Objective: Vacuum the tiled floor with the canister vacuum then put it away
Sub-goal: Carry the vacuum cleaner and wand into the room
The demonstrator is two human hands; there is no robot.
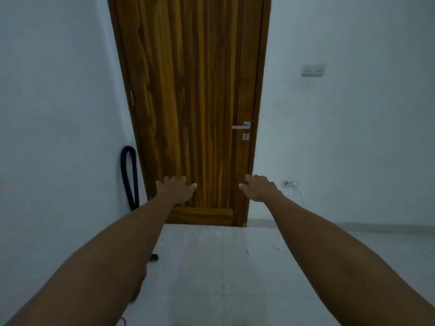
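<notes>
Straight ahead, a tall wooden door (193,102) with streaked golden-brown grain fills the middle of the head view, shut within its darker frame. White walls (353,137) stand on both sides of it. Below, a pale tiled floor (223,274) runs from the door's foot toward the camera, with small specks of debris scattered near the threshold.

Two bare forearms stretch forward from the bottom corners of the view. The left hand (175,188) is held out in front of the lower part of the door, fingers spread and straight, grasping nothing. The right hand (259,188) is level with it, in front of the door's right edge, fingers relaxed and slightly bent, also grasping nothing. Whether either hand touches the wood cannot be told.

A black ribbed vacuum hose (129,177) hangs in a narrow loop against the left wall, just beside the door frame; its lower end passes behind the left forearm. The canister itself is hidden. A small dark part (154,256) rests on the floor just right of that forearm, too small to identify.

On the right wall sit a white light switch (313,70) high up and a power outlet (290,183) low down, with a thin cord (300,196) hanging from it. A silver lever handle (242,126) is fixed at the door's right side.
</notes>
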